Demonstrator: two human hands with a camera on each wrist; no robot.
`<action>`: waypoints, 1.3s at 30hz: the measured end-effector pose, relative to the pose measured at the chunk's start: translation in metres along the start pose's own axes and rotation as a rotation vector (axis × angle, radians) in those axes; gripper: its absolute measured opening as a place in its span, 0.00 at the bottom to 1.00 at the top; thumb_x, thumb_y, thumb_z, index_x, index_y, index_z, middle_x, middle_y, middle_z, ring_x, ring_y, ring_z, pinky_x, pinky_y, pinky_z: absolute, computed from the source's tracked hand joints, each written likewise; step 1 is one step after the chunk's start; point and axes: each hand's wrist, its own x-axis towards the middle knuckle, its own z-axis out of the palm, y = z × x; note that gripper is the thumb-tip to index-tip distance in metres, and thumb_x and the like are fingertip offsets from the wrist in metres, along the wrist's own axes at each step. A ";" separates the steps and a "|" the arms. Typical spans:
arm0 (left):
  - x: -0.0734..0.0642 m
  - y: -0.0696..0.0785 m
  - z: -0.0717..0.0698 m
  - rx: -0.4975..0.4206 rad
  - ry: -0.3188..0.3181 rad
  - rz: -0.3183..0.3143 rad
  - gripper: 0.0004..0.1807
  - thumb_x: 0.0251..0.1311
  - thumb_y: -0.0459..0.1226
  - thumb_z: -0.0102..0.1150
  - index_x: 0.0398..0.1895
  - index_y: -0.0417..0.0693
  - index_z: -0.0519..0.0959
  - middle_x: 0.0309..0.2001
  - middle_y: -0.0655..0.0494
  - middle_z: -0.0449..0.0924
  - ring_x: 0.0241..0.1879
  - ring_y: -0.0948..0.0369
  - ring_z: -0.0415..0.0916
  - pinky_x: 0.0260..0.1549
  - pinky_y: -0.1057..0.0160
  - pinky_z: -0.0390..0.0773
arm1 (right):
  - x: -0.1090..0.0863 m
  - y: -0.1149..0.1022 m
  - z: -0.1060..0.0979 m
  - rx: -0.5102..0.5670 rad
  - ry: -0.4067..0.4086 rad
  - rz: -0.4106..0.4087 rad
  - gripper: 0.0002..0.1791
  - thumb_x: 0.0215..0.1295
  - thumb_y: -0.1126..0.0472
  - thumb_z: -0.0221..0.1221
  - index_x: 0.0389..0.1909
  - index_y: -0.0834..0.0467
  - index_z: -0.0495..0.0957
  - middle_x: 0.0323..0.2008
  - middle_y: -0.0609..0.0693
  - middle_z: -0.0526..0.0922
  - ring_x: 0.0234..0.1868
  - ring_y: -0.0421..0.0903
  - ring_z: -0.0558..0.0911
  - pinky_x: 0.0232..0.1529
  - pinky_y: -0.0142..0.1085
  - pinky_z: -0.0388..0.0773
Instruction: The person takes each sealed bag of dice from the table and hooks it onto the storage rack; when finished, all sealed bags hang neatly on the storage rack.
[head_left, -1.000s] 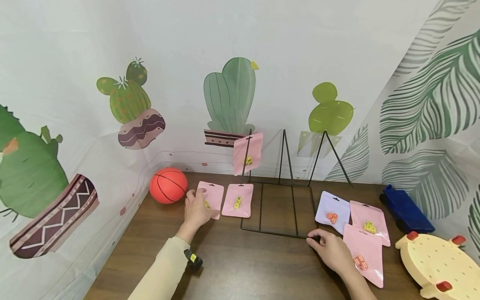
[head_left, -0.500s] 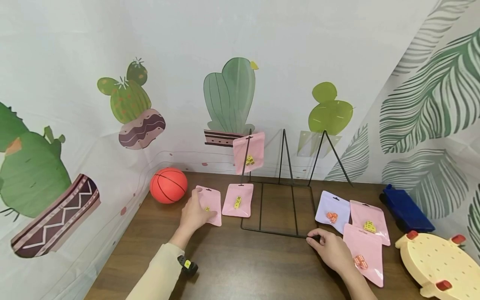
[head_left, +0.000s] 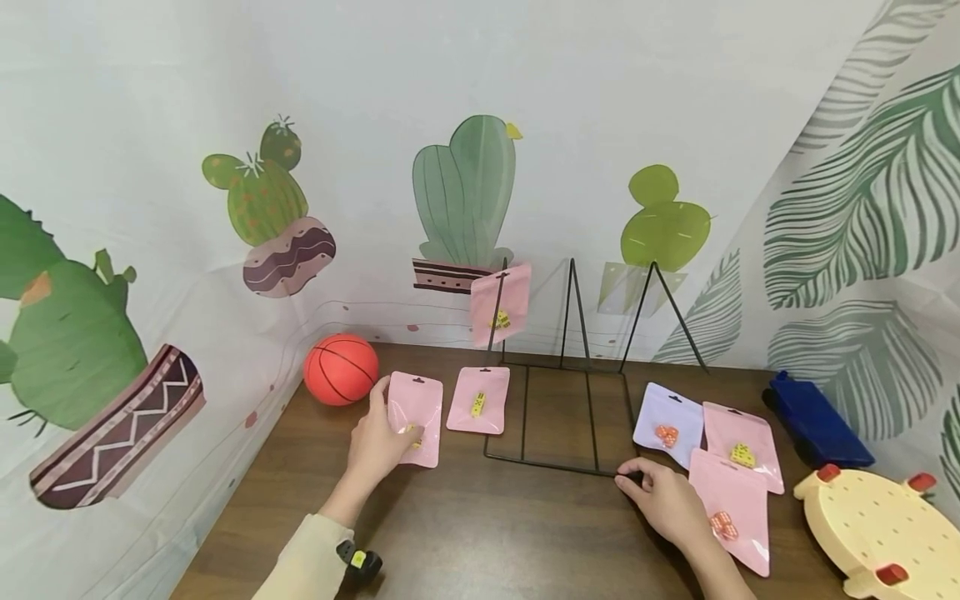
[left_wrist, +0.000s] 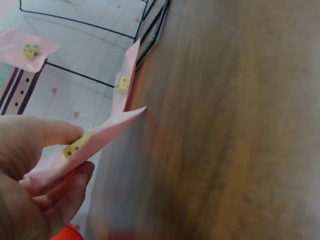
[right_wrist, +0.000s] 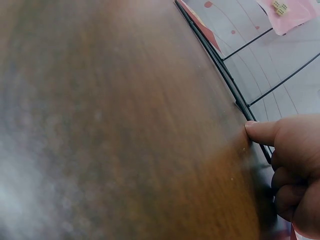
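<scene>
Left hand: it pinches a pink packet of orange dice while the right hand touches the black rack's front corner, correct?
Only the colour is wrong: the dice in the pink packet the left hand pinches are yellow, as the left wrist view shows.

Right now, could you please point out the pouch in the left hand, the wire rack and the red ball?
Held pouch point(head_left: 419, 410), head view: front face.
Wire rack point(head_left: 551, 465), head view: front base bar.
Red ball point(head_left: 342, 370), head view: visible side.

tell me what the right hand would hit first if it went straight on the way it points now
Most likely the black wire rack: the right hand seems to pinch the near right corner of its base, so it would meet the rack at once. Exact depth is hard to judge.
</scene>
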 end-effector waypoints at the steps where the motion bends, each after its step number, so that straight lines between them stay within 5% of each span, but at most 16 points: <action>1: -0.002 0.001 -0.001 -0.016 0.004 0.004 0.57 0.47 0.41 0.80 0.79 0.53 0.55 0.47 0.39 0.85 0.38 0.41 0.83 0.31 0.44 0.78 | 0.000 0.000 0.000 -0.001 0.002 0.000 0.06 0.68 0.49 0.69 0.41 0.44 0.85 0.19 0.42 0.64 0.19 0.40 0.61 0.22 0.37 0.57; 5: -0.009 0.003 -0.007 -0.059 0.033 0.032 0.52 0.48 0.41 0.80 0.76 0.52 0.61 0.49 0.45 0.87 0.40 0.46 0.84 0.35 0.45 0.77 | 0.000 0.001 0.001 -0.004 0.012 -0.005 0.06 0.68 0.49 0.69 0.41 0.44 0.85 0.19 0.42 0.64 0.19 0.39 0.61 0.22 0.37 0.57; 9: -0.015 0.006 -0.012 -0.107 0.066 0.069 0.29 0.49 0.42 0.81 0.53 0.50 0.78 0.37 0.54 0.87 0.33 0.54 0.80 0.31 0.52 0.75 | 0.000 0.001 0.001 -0.004 0.015 -0.010 0.06 0.68 0.49 0.69 0.41 0.44 0.85 0.19 0.42 0.63 0.19 0.39 0.61 0.22 0.36 0.57; 12: -0.020 0.012 -0.016 -0.206 0.058 0.101 0.19 0.50 0.41 0.82 0.40 0.52 0.79 0.31 0.60 0.84 0.31 0.59 0.78 0.29 0.58 0.75 | 0.000 0.002 0.001 -0.004 0.014 -0.011 0.06 0.69 0.48 0.69 0.41 0.44 0.85 0.19 0.41 0.63 0.19 0.39 0.60 0.22 0.36 0.57; 17: -0.027 0.029 -0.018 -0.448 0.008 0.164 0.20 0.50 0.36 0.82 0.44 0.52 0.81 0.37 0.59 0.86 0.34 0.59 0.83 0.33 0.62 0.83 | 0.000 0.002 0.001 -0.004 0.014 -0.011 0.07 0.69 0.49 0.69 0.42 0.45 0.85 0.19 0.41 0.63 0.19 0.38 0.60 0.21 0.36 0.56; 21: -0.032 0.044 -0.017 -0.559 -0.024 0.201 0.23 0.50 0.32 0.82 0.47 0.52 0.81 0.39 0.57 0.87 0.34 0.58 0.85 0.32 0.59 0.85 | -0.001 0.001 0.001 -0.005 0.015 -0.014 0.07 0.68 0.49 0.69 0.42 0.45 0.85 0.19 0.41 0.63 0.18 0.38 0.60 0.21 0.36 0.56; 29: -0.039 0.071 -0.013 -0.682 -0.082 0.297 0.23 0.47 0.32 0.84 0.44 0.50 0.80 0.37 0.54 0.87 0.34 0.60 0.85 0.31 0.60 0.84 | -0.001 0.000 0.001 0.001 0.016 -0.015 0.06 0.68 0.49 0.69 0.42 0.45 0.85 0.19 0.41 0.63 0.19 0.39 0.60 0.22 0.36 0.56; 39: -0.040 0.098 -0.008 -0.710 -0.071 0.400 0.24 0.46 0.32 0.84 0.46 0.49 0.81 0.35 0.54 0.87 0.32 0.61 0.84 0.28 0.62 0.83 | -0.001 0.001 0.001 0.000 0.021 -0.018 0.07 0.68 0.49 0.69 0.42 0.45 0.86 0.18 0.41 0.63 0.18 0.38 0.60 0.21 0.36 0.56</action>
